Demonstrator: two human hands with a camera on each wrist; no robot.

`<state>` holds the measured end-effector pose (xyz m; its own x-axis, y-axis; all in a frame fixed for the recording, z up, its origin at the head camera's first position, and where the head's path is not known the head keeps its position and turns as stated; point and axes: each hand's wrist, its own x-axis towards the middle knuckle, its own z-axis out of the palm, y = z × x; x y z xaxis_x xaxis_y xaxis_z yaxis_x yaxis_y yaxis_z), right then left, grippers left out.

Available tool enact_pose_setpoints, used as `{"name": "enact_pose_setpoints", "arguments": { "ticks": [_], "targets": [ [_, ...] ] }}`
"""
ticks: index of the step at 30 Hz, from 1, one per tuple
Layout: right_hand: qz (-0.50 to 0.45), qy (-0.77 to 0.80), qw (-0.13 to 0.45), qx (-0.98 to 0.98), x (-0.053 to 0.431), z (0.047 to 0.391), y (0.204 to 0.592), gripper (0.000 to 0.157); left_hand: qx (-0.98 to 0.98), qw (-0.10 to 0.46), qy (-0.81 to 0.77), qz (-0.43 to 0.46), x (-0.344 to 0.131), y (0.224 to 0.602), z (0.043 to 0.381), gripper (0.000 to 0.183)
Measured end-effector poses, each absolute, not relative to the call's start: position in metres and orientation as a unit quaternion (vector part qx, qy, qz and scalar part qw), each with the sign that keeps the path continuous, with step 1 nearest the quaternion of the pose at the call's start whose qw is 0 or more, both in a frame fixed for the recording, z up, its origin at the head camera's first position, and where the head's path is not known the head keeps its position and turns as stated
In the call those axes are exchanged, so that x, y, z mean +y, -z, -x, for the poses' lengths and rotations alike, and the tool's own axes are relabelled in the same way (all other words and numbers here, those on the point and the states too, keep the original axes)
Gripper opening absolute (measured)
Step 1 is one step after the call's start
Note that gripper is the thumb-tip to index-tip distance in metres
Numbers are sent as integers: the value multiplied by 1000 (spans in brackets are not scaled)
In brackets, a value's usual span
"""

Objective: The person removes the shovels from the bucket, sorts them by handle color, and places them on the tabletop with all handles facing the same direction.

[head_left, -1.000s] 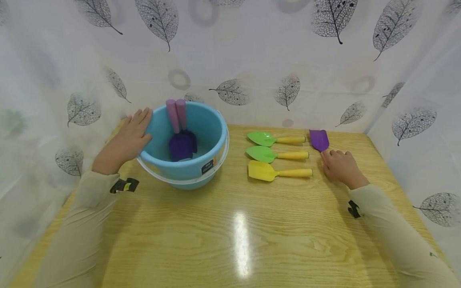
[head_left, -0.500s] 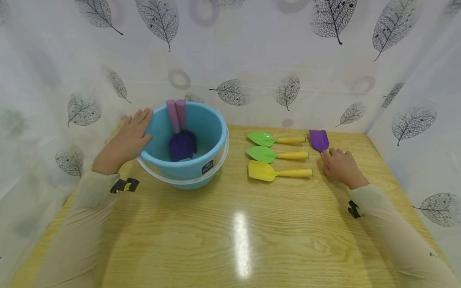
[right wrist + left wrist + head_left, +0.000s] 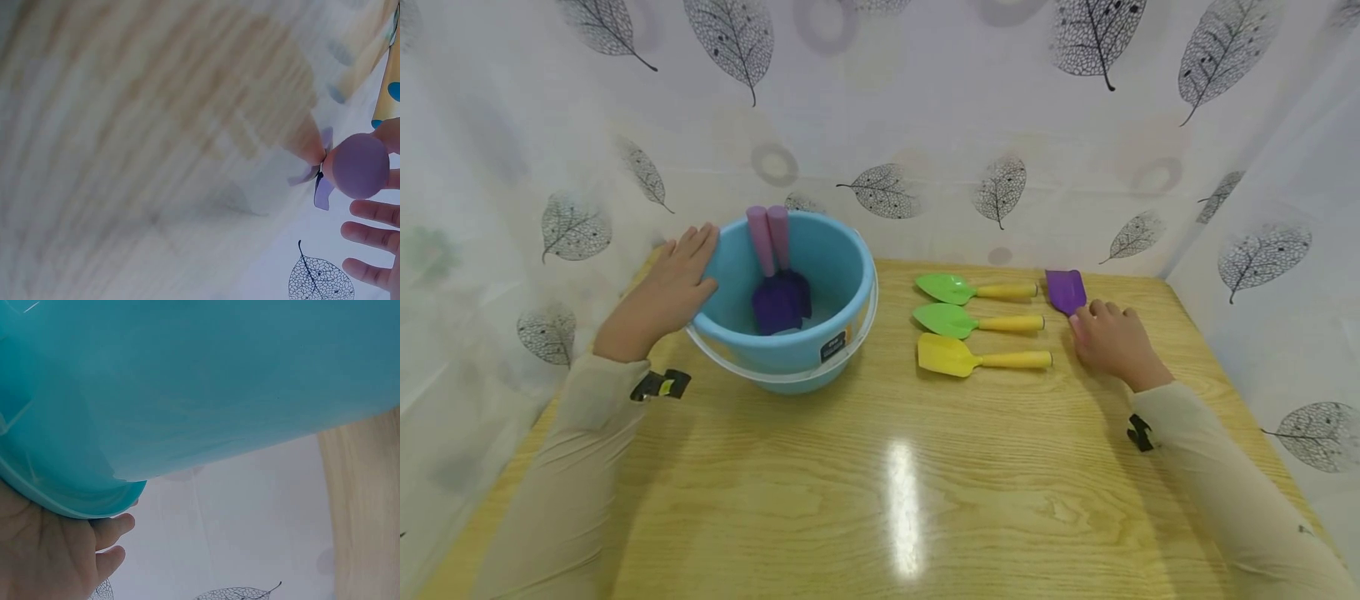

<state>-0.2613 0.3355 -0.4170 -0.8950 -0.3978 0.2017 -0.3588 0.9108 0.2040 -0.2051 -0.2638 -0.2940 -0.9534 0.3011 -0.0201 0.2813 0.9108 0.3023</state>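
Note:
My left hand (image 3: 662, 290) rests on the left rim of a light blue bucket (image 3: 805, 367), its fingers straight. In the left wrist view, the palm (image 3: 47, 553) lies against the bucket's rim (image 3: 81, 509). Two purple shovels (image 3: 778, 304) with pink-purple handles lean inside the bucket. At the right, my right hand (image 3: 1116, 342) pinches the handle of another purple shovel (image 3: 1066, 292), whose blade points away from me. The right wrist view shows the round handle end (image 3: 361, 166) between thumb and finger, with the other fingers (image 3: 369, 236) extended.
Two green trowels (image 3: 943, 321) and a yellow shovel (image 3: 946, 356), all with yellow handles, lie in a row between bucket and right hand. The bucket's white handle (image 3: 775, 377) hangs down in front. A leaf-patterned curtain (image 3: 925, 125) borders the wooden table (image 3: 775, 500).
My right hand has risen very slightly and moved a little right, and more of the shovel's handle shows. The left hand and bucket stay put.

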Motion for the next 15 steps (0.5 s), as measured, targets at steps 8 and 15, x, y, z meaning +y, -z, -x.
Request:
{"name": "enact_pose_setpoints", "arguments": {
  "ticks": [8,15],
  "targets": [
    [-192,95,89,-973,336,260,405,35,978,37,-147,-141,-263,294,206,64],
    [-220,106,136,-960,335,260,393,42,978,36,-143,-144,-265,296,207,64]
  ]
}}
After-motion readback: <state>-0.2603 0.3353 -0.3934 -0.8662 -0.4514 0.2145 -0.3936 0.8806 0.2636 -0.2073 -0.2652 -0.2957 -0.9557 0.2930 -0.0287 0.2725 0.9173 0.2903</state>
